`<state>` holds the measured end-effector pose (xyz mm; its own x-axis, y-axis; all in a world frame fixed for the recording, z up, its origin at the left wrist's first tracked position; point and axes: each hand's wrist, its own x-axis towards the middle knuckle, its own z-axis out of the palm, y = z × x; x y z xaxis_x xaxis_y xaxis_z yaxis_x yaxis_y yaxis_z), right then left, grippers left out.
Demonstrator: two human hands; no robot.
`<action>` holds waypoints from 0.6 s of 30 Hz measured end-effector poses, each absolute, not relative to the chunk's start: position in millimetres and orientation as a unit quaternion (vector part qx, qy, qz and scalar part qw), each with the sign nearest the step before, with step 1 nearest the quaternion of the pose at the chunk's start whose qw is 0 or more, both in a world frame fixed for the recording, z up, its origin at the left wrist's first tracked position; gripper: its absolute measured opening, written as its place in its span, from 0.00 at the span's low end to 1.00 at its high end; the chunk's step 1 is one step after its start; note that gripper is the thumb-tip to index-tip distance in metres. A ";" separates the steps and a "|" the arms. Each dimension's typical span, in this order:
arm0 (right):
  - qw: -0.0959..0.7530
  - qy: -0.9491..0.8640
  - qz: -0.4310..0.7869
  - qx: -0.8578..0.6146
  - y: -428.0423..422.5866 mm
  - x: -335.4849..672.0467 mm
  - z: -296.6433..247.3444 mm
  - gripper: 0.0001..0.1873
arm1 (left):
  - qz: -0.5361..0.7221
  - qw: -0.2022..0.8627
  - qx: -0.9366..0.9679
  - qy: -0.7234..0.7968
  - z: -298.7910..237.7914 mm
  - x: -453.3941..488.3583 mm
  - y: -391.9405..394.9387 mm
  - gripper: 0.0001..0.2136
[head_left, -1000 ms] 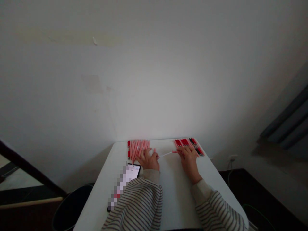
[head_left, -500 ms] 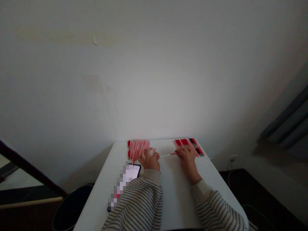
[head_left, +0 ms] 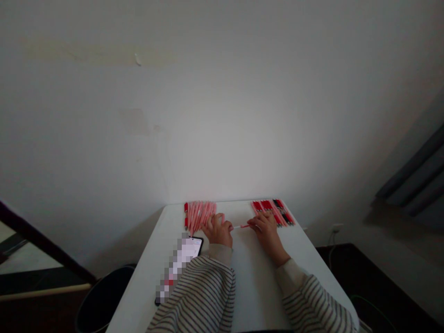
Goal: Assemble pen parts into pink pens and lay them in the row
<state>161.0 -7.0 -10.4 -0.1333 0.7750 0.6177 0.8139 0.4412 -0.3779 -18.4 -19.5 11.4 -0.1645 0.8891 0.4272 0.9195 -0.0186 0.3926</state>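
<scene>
Over the white table point(head_left: 255, 286) by the wall point(head_left: 222, 115), the right hand point(head_left: 266, 231) had brought its pinched red tube point(head_left: 245, 226) closer to the left hand point(head_left: 219, 232), which pinched a thin white stick point(head_left: 236, 227).

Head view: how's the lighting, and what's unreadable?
Head view: dim, uneven light, brightest around the middle of the wall, darker toward the corners; faint shadow on the white table beside the right sleeve; mosaic blocks hide part of the phone screen; the thin white rod near the left hand is too small for detail.
</scene>
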 end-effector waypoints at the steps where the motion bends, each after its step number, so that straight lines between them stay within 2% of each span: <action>1: 0.392 -0.754 -0.023 -0.527 -6.8 161.3 -10.5 0.08 | -0.306 0.027 -0.645 -0.700 10.8 -18.2 -19.3 0.05; 10: 0.396 -0.757 -0.006 -0.520 -4.5 162.8 -14.1 0.09 | -0.324 0.029 -0.631 -0.704 9.0 -18.8 -17.6 0.04; 18: 0.403 -0.697 -0.055 -0.591 -3.9 166.4 -14.1 0.11 | -0.303 0.031 -0.610 -0.732 12.1 -22.0 -17.5 0.06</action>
